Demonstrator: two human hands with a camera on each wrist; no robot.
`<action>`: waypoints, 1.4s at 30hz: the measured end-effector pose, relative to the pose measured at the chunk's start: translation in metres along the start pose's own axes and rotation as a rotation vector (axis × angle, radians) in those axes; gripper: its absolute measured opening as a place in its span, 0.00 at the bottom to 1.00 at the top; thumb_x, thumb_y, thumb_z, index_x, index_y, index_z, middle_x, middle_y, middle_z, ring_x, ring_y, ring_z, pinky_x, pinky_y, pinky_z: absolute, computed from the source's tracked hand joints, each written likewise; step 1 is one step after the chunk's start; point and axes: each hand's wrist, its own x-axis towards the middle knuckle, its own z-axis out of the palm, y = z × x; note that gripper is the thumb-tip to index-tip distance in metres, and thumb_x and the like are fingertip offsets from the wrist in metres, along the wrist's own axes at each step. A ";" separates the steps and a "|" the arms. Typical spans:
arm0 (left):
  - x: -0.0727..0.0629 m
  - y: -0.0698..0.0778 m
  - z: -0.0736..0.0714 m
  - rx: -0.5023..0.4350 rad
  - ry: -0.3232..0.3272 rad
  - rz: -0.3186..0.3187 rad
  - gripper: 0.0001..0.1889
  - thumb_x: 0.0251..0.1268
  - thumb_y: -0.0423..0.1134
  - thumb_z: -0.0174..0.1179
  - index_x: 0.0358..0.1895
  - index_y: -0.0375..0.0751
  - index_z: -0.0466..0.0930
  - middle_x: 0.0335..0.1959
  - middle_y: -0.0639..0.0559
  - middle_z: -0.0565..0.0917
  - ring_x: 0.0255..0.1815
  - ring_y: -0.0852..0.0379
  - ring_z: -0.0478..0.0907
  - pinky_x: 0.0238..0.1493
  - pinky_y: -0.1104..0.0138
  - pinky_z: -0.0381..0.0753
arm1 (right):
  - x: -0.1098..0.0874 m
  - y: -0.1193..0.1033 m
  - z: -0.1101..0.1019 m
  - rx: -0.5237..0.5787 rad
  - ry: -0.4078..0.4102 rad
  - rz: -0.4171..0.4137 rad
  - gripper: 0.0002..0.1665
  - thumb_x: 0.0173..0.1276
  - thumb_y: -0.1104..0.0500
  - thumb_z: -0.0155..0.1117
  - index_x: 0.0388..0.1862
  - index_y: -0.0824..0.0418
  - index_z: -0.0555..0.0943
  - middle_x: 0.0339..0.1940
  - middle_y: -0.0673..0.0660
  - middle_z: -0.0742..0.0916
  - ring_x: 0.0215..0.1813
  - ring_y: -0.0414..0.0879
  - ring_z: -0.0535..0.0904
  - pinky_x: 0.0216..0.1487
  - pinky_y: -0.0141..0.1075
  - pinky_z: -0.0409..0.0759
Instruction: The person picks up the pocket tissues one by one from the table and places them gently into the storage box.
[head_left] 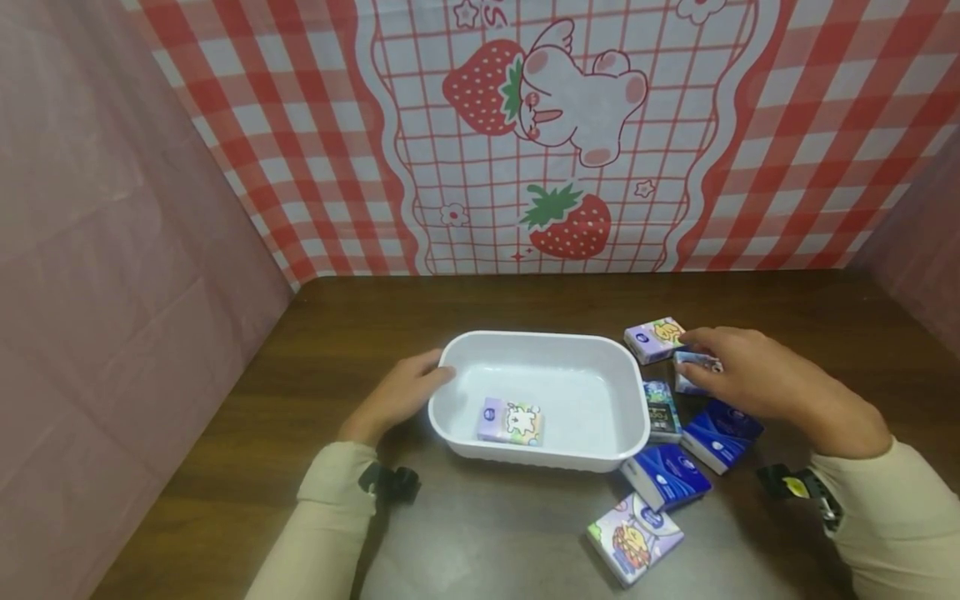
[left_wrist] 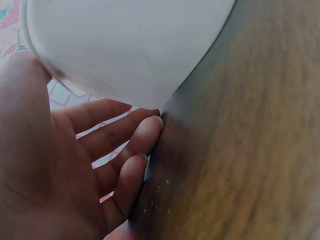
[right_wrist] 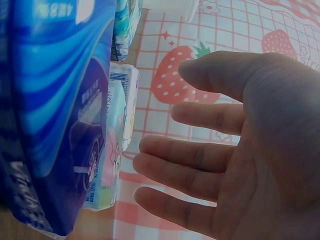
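A white plastic basin (head_left: 536,350) stands mid-table, with one lilac pocket tissue pack (head_left: 491,421) lying in it. My left hand (head_left: 397,396) holds the basin's left end, thumb over the rim. In the left wrist view its fingers (left_wrist: 132,182) bend against the outside, low by the tabletop. On the other side, my right hand (head_left: 772,379) hovers with spread fingers over a pale blue tissue pack (head_left: 686,381), partly hidden by it. In the right wrist view a gap shows between that hand's fingers (right_wrist: 185,155) and the packs. A lilac cartoon tissue pack (head_left: 651,343) lies near its fingertips.
Right of the basin lie a teal-and-black tissue pack (head_left: 662,410), two dark blue tissue packs (head_left: 723,437) and, nearest me, a lilac cartoon pack (head_left: 637,542). A red checked strawberry cloth (head_left: 330,167) hangs behind the wooden table (head_left: 247,425); pink cloth (head_left: 135,250) hangs left.
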 end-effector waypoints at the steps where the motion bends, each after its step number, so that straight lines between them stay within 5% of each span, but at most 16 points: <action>1: 0.000 0.000 0.000 0.001 0.000 -0.001 0.22 0.74 0.52 0.54 0.66 0.50 0.76 0.48 0.53 0.84 0.49 0.53 0.78 0.58 0.50 0.76 | 0.000 0.001 0.000 -0.001 -0.001 0.001 0.38 0.70 0.41 0.64 0.68 0.67 0.72 0.59 0.70 0.82 0.59 0.71 0.77 0.50 0.60 0.81; 42: 0.001 -0.002 0.000 0.002 0.005 0.015 0.22 0.74 0.52 0.54 0.66 0.50 0.77 0.48 0.52 0.83 0.49 0.52 0.78 0.58 0.50 0.76 | 0.005 0.022 0.012 -0.026 -0.028 0.026 0.37 0.67 0.46 0.69 0.65 0.69 0.74 0.54 0.72 0.81 0.54 0.71 0.79 0.47 0.62 0.82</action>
